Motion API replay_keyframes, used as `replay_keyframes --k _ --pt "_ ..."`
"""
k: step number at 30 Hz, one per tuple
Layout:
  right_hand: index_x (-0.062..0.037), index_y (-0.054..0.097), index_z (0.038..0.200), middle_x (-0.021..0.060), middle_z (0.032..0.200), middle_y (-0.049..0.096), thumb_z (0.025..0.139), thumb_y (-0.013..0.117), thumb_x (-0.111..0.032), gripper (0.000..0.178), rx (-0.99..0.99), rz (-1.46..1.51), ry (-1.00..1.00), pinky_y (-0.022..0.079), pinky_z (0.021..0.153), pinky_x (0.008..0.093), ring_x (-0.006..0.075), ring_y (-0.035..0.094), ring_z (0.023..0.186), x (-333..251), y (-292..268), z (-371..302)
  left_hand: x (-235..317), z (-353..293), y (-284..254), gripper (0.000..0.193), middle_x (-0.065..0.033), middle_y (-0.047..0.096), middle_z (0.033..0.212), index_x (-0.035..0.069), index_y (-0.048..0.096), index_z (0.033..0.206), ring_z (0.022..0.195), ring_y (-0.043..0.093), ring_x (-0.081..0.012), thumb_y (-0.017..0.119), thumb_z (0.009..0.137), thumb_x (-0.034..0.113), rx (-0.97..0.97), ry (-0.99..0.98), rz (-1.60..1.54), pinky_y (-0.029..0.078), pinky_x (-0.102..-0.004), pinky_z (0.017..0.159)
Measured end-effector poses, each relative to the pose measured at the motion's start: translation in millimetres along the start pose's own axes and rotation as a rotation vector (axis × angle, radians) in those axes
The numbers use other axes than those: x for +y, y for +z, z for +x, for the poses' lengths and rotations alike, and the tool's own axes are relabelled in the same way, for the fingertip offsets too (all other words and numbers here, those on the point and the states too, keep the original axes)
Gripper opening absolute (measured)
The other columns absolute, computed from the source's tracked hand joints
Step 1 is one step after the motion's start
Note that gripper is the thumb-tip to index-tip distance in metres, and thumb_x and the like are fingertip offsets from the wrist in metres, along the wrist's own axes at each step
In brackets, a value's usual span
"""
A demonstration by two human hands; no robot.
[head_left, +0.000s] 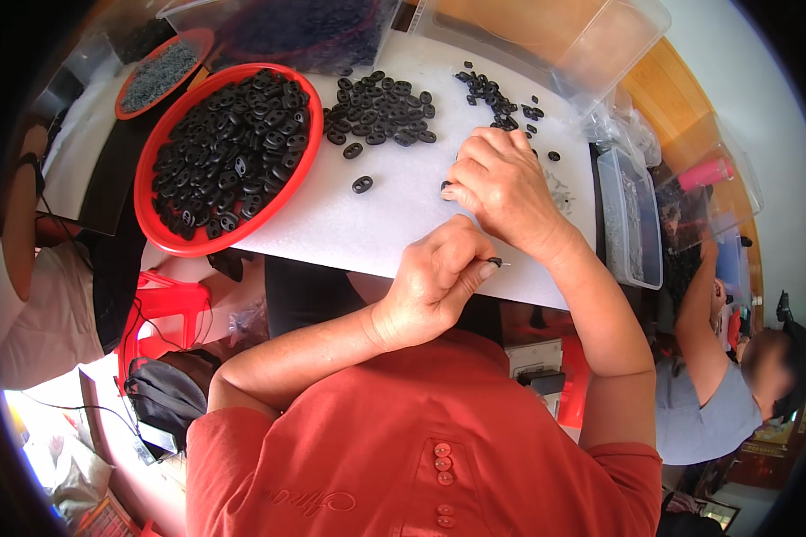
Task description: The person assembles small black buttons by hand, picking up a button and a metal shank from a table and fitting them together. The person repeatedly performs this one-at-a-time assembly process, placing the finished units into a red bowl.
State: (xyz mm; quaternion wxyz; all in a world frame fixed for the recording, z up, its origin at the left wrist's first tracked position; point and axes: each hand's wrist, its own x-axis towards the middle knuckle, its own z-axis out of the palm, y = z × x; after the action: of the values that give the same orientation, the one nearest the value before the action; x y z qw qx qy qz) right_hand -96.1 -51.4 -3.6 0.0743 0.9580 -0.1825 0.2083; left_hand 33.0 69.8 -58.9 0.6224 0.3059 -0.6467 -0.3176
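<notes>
My left hand (441, 273) is closed near the front edge of the white table. Its thumb and forefinger pinch a small black part (496, 262) with a thin metal pin sticking out. Just beyond it, my right hand (501, 183) is closed over the tabletop. A dark piece (446, 186) shows at its fingertips, mostly covered, so its kind is unclear. Left of that hand lies a single black oval two-hole piece (362, 184), with another (353, 150) a little farther off. A pile of similar ovals (381, 109) spreads behind them. Small black parts (493, 97) lie scattered beyond my right hand.
A red round tray (143, 201) heaped with black ovals stands at the left. Small clear pieces (560, 192) lie right of my right wrist, beside a clear plastic box (631, 219). Large clear bins (546, 40) line the back. Other people sit at both sides.
</notes>
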Motion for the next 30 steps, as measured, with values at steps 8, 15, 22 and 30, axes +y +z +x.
replay_keyframes --k 8,15,22,30 --pt "-0.0078 0.063 0.083 0.0049 0.084 0.061 0.075 0.076 -0.008 0.016 0.075 0.214 -0.045 0.042 0.079 0.0374 0.0246 0.06 0.092 4.0 13.6 2.6 3.8 0.1 -1.1 0.006 -0.0044 0.058 0.084 0.001 0.06 0.096 0.07 0.052 -0.0117 0.065 0.094 -0.002 0.025 -0.14 -0.032 0.043 -0.0255 0.062" --pt "-0.0014 0.064 0.092 0.0046 0.083 0.066 0.084 0.071 -0.001 0.011 0.271 0.721 0.432 0.051 0.077 0.0301 0.0156 0.063 0.081 -4.2 -24.4 -21.5 17.4 11.9 -3.5 0.004 -0.0032 0.062 0.077 0.002 0.062 0.097 0.064 0.056 -0.0096 0.062 0.098 0.006 0.206 -0.595 -0.411 0.044 -0.022 0.055" --pt "-0.0006 0.067 0.099 -0.0012 0.092 0.065 0.09 0.068 0.001 0.009 0.42 1.142 0.763 0.049 0.078 0.0225 0.0062 0.058 0.085 -34.4 -29.9 -52.0 21.7 24.4 0.3 0.011 -0.0076 0.065 0.078 -0.001 0.061 0.098 0.062 0.061 -0.013 0.064 0.095 0.009 0.29 -0.695 -0.433 0.044 -0.0245 0.049" --pt "0.0008 0.069 0.104 0.0008 0.093 0.067 0.09 0.066 0.004 0.015 0.483 1.344 0.784 0.047 0.08 0.0211 0.0067 0.06 0.086 -37.2 -15.7 -53.8 22.2 28.3 2.7 0.011 -0.0075 0.065 0.078 -0.002 0.062 0.096 0.062 0.061 -0.0128 0.065 0.094 0.009 0.306 -0.706 -0.401 0.045 -0.0242 0.049"
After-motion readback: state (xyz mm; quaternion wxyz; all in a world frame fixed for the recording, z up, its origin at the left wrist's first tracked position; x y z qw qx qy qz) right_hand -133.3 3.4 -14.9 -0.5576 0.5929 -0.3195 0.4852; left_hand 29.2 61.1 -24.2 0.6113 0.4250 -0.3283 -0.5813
